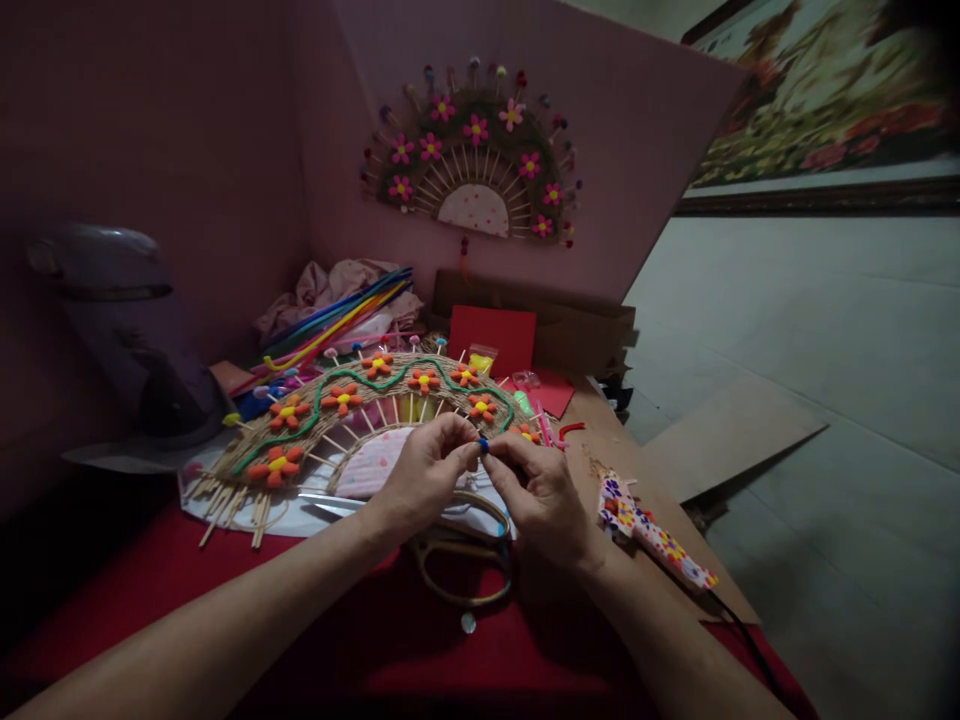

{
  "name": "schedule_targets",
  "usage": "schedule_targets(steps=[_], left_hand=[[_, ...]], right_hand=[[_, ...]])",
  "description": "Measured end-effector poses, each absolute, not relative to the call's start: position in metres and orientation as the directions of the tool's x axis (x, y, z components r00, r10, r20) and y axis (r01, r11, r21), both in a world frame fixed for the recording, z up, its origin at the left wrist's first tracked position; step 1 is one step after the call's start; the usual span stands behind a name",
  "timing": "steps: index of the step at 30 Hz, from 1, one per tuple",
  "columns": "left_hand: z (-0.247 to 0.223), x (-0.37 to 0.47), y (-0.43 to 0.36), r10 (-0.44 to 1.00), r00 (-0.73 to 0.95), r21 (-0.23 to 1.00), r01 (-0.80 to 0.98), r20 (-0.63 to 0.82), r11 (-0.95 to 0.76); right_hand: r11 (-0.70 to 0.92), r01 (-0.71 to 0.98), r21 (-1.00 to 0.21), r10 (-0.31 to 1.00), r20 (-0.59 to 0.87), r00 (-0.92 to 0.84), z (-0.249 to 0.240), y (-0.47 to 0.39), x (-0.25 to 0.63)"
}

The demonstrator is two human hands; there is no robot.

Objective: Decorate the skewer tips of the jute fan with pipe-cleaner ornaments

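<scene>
Between my two hands, at the centre, is a small dark blue piece (484, 444). My left hand (431, 470) pinches it from the left with thumb and forefinger. From the right, the fingertips of my right hand (541, 490) close on the same piece. Behind them lies a twine-covered fan shape (397, 378) with orange flowers, a wavy green strip and sticks tipped with coloured balls. Large scissors (465, 565) rest under and in front of my hands, their blades pointing left. White paper (289, 518) shows beneath the fan.
A flower-patterned glue gun (660, 540) with a black cord lies on cardboard (720, 590) at right. Coloured pipe cleaners (337, 325) and red sheets (491, 340) are behind the fan. A finished pink-flowered fan (474, 160) hangs above. At left stands a dark appliance (139, 340).
</scene>
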State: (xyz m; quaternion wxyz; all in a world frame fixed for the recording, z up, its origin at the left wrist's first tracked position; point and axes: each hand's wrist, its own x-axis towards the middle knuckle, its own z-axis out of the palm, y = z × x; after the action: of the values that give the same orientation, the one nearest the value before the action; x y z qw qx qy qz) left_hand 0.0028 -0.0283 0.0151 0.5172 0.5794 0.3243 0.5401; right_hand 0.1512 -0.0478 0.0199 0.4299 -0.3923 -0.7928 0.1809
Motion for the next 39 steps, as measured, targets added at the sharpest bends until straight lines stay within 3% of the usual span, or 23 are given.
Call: schedule_targets(steps=[6, 16, 23, 26, 32, 39], left_hand=[[0.014, 0.003, -0.027, 0.94, 0.224, 0.955, -0.205, 0.258, -0.213], [0.027, 0.002, -0.031, 0.98, 0.188, 0.974, -0.224, 0.06, -0.017], [0.032, 0.0, -0.029, 0.967, 0.253, 0.969, -0.238, -0.007, 0.069], [0.03, 0.0, -0.027, 0.963, 0.264, 0.969, -0.223, -0.045, 0.106], [0.018, 0.006, -0.029, 0.987, 0.156, 0.984, -0.181, 0.022, 0.006], [0.006, 0.013, -0.037, 0.983, 0.012, 0.981, -0.068, 0.183, -0.182]], right_hand=[[0.657, 0.553, -0.512, 0.744, 0.557, -0.368, 0.022, -0.046, 0.155], [0.66, 0.553, -0.509, 0.744, 0.545, -0.386, 0.023, -0.041, 0.155], [0.684, 0.663, -0.304, 0.692, 0.557, -0.459, 0.024, -0.04, 0.162], [0.685, 0.666, -0.295, 0.691, 0.553, -0.465, 0.024, -0.04, 0.162], [0.663, 0.642, -0.386, 0.731, 0.522, -0.44, 0.021, -0.042, 0.155], [0.595, 0.694, -0.405, 0.743, 0.606, -0.284, 0.012, -0.051, 0.139]])
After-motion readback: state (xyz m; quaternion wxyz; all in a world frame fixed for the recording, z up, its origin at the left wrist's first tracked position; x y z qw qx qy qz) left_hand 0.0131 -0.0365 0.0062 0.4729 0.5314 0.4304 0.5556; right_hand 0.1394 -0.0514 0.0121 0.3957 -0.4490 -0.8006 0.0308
